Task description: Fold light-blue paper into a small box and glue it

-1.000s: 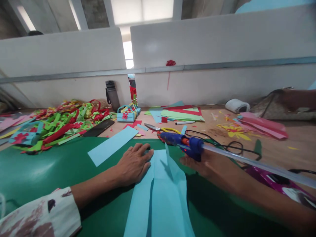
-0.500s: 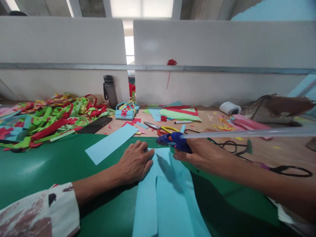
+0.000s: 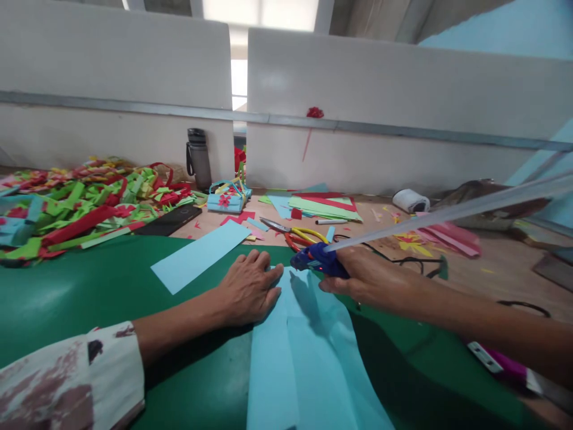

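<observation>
We press our left hand [image 3: 250, 286] down on the left edge of a large light-blue paper [image 3: 308, 364], near its far end, the fingers bent and loosely spread. This paper lies lengthwise before us on a green mat [image 3: 67, 304], its near end running out of view and its right side wavy and lifted. In our right hand [image 3: 364, 276] we grip a blue glue gun [image 3: 320, 261], the fingers closed around its handle and partly hidden by it. A long clear glue stick [image 3: 447, 215] juts from the back of the gun, up to the right. The nozzle points left over the paper's far end; from this angle we cannot quite tell whether it touches the sheet.

Beyond our left hand, a separate light-blue strip [image 3: 201, 255] lies aslant, mostly on the mat. Just past the gun we see scissors [image 3: 275, 225], blades pointing away to the left, and a white marker [image 3: 331, 221] near a stack of coloured sheets [image 3: 324, 207]. To the left, a dark phone [image 3: 172, 220] lies beside a heap of green and red paper pieces [image 3: 89, 206]. A small blue basket [image 3: 226, 203] with a red flower stands near a grey bottle [image 3: 199, 158]. On the right we have pink sheets [image 3: 450, 236] and a white roll [image 3: 410, 200].
</observation>
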`<state>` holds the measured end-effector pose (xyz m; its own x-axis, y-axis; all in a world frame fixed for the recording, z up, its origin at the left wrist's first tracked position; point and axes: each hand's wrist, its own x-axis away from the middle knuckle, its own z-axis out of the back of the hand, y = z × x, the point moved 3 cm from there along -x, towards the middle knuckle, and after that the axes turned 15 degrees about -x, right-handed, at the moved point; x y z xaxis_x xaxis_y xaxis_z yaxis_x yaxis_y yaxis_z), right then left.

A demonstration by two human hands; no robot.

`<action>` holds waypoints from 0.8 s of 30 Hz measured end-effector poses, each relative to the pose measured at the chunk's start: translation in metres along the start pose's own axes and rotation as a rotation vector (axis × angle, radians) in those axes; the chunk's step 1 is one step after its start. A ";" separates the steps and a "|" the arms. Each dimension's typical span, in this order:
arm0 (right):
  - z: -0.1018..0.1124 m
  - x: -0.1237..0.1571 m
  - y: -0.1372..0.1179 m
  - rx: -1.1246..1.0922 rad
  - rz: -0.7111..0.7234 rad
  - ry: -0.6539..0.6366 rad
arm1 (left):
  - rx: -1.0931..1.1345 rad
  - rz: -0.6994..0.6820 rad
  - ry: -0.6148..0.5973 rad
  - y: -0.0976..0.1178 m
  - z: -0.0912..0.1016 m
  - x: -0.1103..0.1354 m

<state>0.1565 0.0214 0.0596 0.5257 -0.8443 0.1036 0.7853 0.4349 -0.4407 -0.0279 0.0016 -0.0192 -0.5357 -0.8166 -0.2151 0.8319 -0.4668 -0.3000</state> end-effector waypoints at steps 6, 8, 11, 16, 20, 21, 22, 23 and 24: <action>-0.002 -0.001 -0.002 -0.031 0.020 -0.015 | 0.026 0.057 0.015 0.005 0.002 0.006; -0.004 -0.003 -0.001 -0.041 0.017 -0.019 | 0.036 0.070 0.017 0.006 0.002 0.007; -0.006 -0.007 0.001 -0.039 0.004 -0.029 | 0.045 0.087 0.018 0.006 0.002 0.007; -0.007 -0.011 0.003 -0.041 0.004 -0.022 | 0.046 0.102 0.021 0.006 0.000 0.007; -0.009 -0.012 0.005 -0.044 0.004 -0.043 | 0.044 0.101 0.016 0.006 0.001 0.006; -0.009 -0.011 0.006 -0.043 0.001 -0.040 | 0.042 0.103 0.013 0.006 0.001 0.006; -0.009 -0.011 0.007 -0.045 0.000 -0.036 | 0.041 0.104 0.009 0.006 0.002 0.005; -0.009 -0.011 0.007 -0.050 0.001 -0.032 | 0.038 0.105 0.005 0.007 0.002 0.005; -0.009 -0.011 0.007 -0.055 0.004 -0.031 | 0.035 0.106 0.000 0.007 0.002 0.005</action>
<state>0.1536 0.0311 0.0472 0.5395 -0.8321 0.1288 0.7642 0.4196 -0.4898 -0.0248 -0.0061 -0.0206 -0.4443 -0.8622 -0.2435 0.8885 -0.3893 -0.2429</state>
